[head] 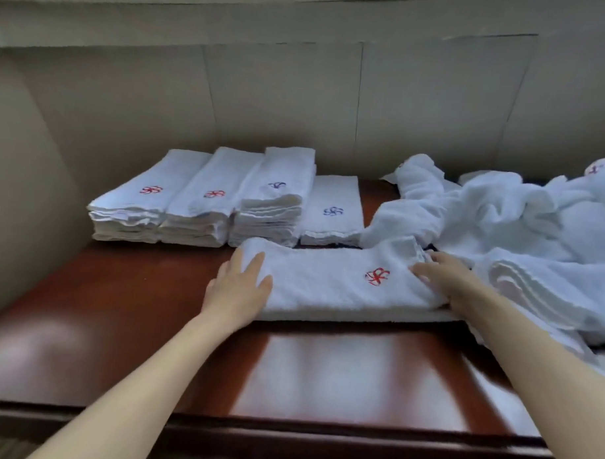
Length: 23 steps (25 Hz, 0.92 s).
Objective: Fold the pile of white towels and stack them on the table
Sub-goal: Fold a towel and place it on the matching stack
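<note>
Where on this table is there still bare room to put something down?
Bare wood runs along the near edge of the table, in front of the towel under both hands, and left of it before the folded stacks. The right side is crowded by the unfolded pile.

Soft, dim, cool light is seen throughout. Pale window glare is reflected on the table (pixel 340 375) toward 6 o'clock. Wall lines are bowed at the edges, and slight blur is noted overall, strongest at 3 o'clock.
</note>
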Available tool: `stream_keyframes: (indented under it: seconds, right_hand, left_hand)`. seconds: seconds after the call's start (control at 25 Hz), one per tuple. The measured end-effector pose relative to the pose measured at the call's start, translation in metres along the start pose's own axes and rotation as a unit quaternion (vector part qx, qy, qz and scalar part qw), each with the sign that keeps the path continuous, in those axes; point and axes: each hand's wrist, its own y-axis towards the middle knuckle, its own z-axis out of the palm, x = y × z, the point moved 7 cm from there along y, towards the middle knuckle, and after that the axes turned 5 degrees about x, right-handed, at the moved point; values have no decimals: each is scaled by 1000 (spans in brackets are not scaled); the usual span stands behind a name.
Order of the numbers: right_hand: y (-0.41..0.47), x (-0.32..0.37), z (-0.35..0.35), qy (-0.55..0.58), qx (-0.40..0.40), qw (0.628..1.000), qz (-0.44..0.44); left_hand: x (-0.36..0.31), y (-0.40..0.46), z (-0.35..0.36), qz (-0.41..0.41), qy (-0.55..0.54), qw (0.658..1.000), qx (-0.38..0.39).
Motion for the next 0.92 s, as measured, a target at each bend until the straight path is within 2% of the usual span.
stream_keyframes:
  seconds: [0.08, 0.2, 0.28, 0.4, 0.56, 0.72, 0.84, 0.92]
  right_hand:
    - [2, 6, -3, -25, -37, 998, -39]
    - [5, 19, -13, -43, -97, 990, -88]
    - [5, 11, -17, -95, -114, 986, -77]
    - [3, -3, -15, -180, -129, 973, -70]
    - [-3, 4, -23, -175, -192, 955, -143]
    - [-11, -8, -27, -233, -218, 939, -130]
    - [-16, 4, -32, -312, -262, 897, -173]
    - [-24, 33, -14, -340, -262, 859, -280]
  left_hand:
    - [4, 0, -2, 4, -29, 999, -33]
    - [11, 6, -6, -13, -58, 998, -12]
    - [8, 2, -1, -18, -33, 999, 6]
    - [2, -12, 6, -16, 28, 999, -6]
    - [0, -10, 3, -30, 56, 998, 29]
    - [-8, -8, 7, -27, 92, 994, 56]
    - [-11, -6, -4, -13, 147, 989, 13]
    - [-32, -1, -13, 48, 167, 983, -58]
